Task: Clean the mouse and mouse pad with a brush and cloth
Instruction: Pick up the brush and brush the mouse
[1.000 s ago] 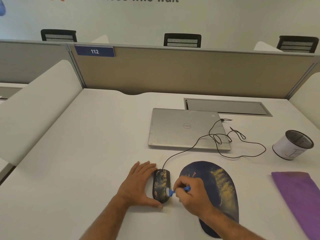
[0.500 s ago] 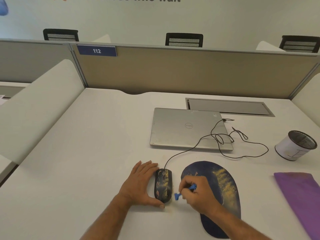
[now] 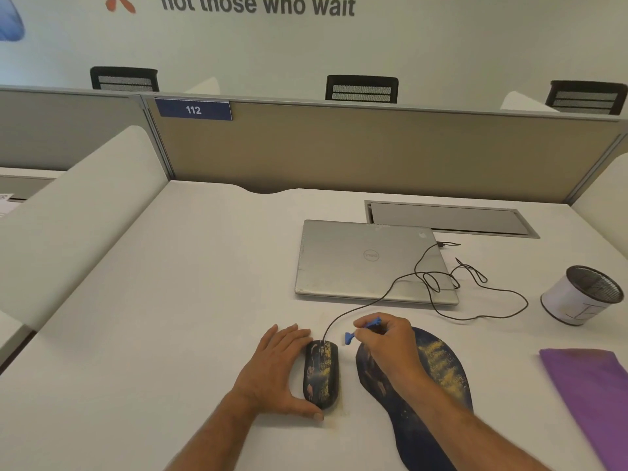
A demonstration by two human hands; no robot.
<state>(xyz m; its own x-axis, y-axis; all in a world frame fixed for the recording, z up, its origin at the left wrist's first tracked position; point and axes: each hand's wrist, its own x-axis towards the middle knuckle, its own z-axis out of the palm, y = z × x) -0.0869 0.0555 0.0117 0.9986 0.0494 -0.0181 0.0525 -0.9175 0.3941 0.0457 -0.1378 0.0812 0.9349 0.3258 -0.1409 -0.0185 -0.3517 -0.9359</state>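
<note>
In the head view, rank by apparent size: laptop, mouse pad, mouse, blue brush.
1. laptop, largest, though the mouse pad is nearer the camera and partly hidden by the right hand, so these two are close.
2. mouse pad.
3. mouse.
4. blue brush, mostly hidden in the hand.

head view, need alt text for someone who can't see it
At a white desk, a person's left hand steadies a dusty black mouse while the right hand holds a small blue brush beside its front. A dusty dark mouse pad, purple cloth and closed laptop lie nearby.
</note>
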